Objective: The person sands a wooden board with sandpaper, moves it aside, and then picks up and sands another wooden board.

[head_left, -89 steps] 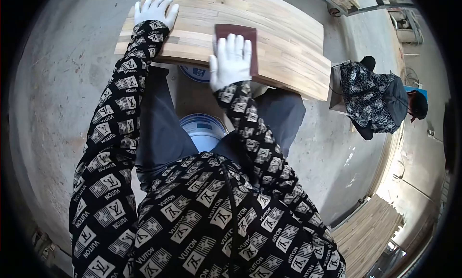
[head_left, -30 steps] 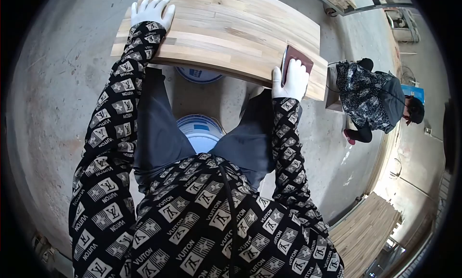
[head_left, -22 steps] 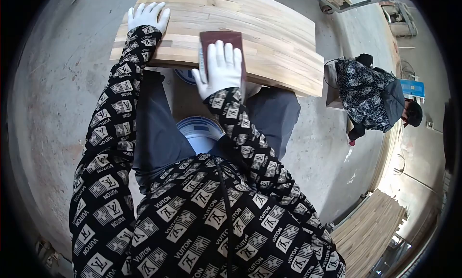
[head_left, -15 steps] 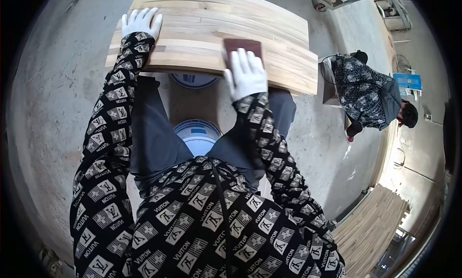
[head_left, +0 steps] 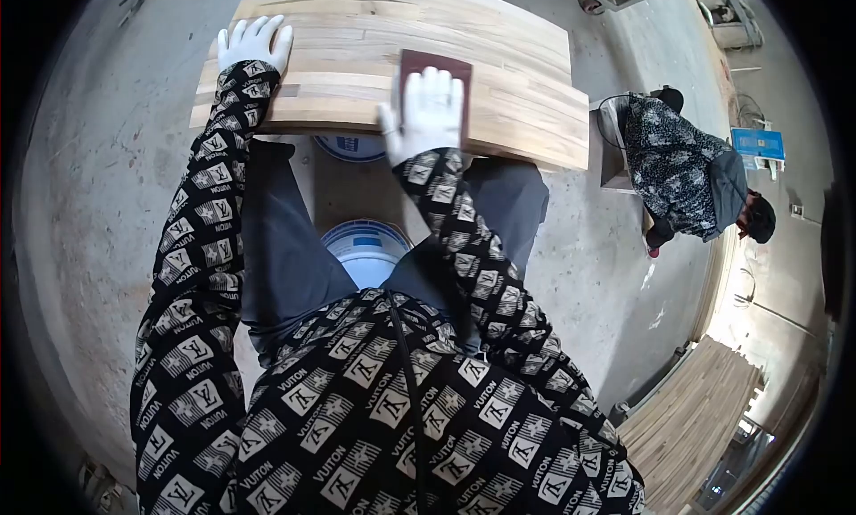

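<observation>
A pale wooden panel (head_left: 339,33) made of joined strips lies flat in front of me, with another board edge showing under it. My left hand (head_left: 255,44), in a white glove, rests on the panel's left part with fingers spread and nothing held. My right hand (head_left: 426,114), also gloved in white, lies flat on a dark red-brown sheet (head_left: 462,80) near the panel's front edge, right of the middle. The sheet sticks out beyond the fingertips and to their right. Its underside is hidden.
A white-blue bucket (head_left: 366,247) stands between my legs, another (head_left: 349,147) under the panel. At the right a co-worker (head_left: 669,158) in a dark patterned top bends near a blue box (head_left: 757,144). Long wooden boards (head_left: 687,421) lie at the lower right.
My right hand and the dark sheet have moved left and slightly away from me over the panel. My left hand has stayed at nearly the same place.
</observation>
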Demonstrator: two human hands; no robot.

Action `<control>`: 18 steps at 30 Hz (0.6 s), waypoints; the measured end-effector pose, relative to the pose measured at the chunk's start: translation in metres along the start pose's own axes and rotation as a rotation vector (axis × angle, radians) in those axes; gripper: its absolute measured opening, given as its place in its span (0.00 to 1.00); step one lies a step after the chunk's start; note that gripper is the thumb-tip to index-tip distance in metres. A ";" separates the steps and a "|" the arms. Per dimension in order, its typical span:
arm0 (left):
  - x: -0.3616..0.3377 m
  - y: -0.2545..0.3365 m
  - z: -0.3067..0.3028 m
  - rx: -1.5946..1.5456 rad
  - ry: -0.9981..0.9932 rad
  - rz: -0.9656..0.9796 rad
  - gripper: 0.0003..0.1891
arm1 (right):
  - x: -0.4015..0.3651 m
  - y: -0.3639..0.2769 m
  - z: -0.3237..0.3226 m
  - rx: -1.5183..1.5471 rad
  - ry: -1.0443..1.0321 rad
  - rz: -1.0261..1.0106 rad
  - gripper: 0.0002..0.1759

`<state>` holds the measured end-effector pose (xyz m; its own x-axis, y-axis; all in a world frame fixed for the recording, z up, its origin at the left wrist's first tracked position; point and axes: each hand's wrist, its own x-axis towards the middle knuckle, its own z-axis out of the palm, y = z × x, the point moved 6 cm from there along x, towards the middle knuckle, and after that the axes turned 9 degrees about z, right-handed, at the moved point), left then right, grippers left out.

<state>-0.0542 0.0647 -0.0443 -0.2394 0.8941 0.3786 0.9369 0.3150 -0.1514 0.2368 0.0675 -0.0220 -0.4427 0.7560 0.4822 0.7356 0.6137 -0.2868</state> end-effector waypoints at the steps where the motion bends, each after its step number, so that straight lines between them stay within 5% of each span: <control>1: 0.000 -0.001 0.002 -0.001 -0.009 -0.011 0.24 | 0.002 -0.021 0.000 0.070 -0.046 -0.012 0.39; 6: 0.000 -0.003 0.005 -0.046 -0.001 -0.016 0.23 | -0.002 0.006 -0.011 0.024 -0.104 -0.139 0.42; 14: 0.000 0.001 -0.005 -0.016 0.013 0.011 0.23 | -0.026 0.209 -0.066 -0.284 0.160 0.113 0.27; 16: 0.000 0.002 -0.007 -0.021 0.013 0.007 0.23 | -0.017 0.202 -0.062 -0.371 0.115 0.241 0.27; 18: 0.000 0.002 -0.009 -0.021 0.015 0.011 0.23 | -0.009 0.144 -0.044 -0.269 0.150 0.136 0.28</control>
<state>-0.0501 0.0624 -0.0369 -0.2252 0.8925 0.3907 0.9448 0.2980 -0.1362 0.3692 0.1394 -0.0313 -0.2651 0.7729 0.5765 0.9007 0.4119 -0.1381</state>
